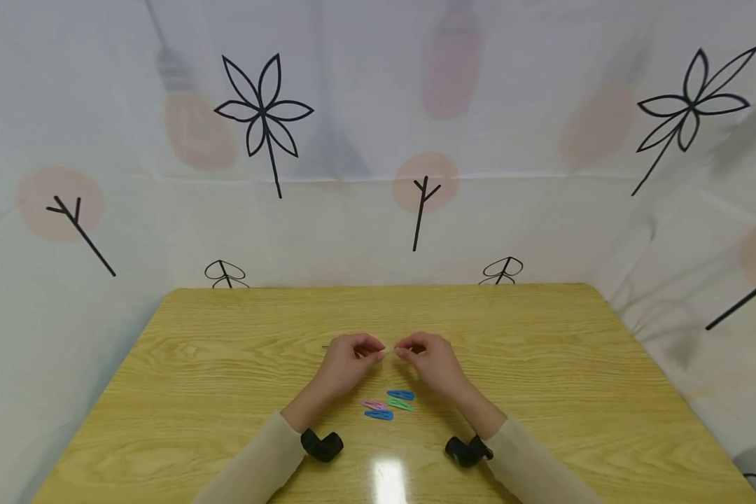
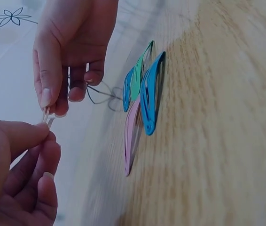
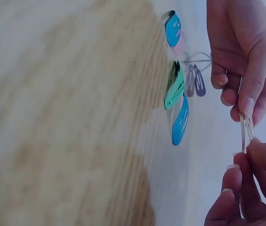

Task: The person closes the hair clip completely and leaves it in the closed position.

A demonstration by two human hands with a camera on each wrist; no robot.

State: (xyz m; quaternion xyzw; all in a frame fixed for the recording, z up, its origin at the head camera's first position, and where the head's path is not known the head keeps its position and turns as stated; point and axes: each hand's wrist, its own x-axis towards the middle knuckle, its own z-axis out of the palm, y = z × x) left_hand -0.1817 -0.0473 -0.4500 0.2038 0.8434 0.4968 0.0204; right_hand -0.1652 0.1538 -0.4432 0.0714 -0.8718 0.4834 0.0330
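A pale cream snap hair clip (image 3: 243, 134) spans the gap between both hands above the table, its narrow strips spread apart in the right wrist view. One end is pinched between thumb and fingers of my left hand (image 1: 346, 362). My right hand (image 1: 436, 362) pinches the other end, fingertips close to the left ones. Nearer the body, below the hands, lie a pink snap clip (image 1: 373, 405), a green one (image 1: 400, 404) and two blue ones, a front blue clip (image 1: 379, 415) and a back blue clip (image 1: 400, 395). The fingers partly cover the cream clip.
A dark purple-grey snap clip (image 3: 199, 82) lies beyond the coloured ones, near the left hand. The wood-grain table (image 1: 227, 315) ends at a white printed cloth (image 1: 353, 231) behind and at both sides. Black wrist cameras sit on both sleeves.
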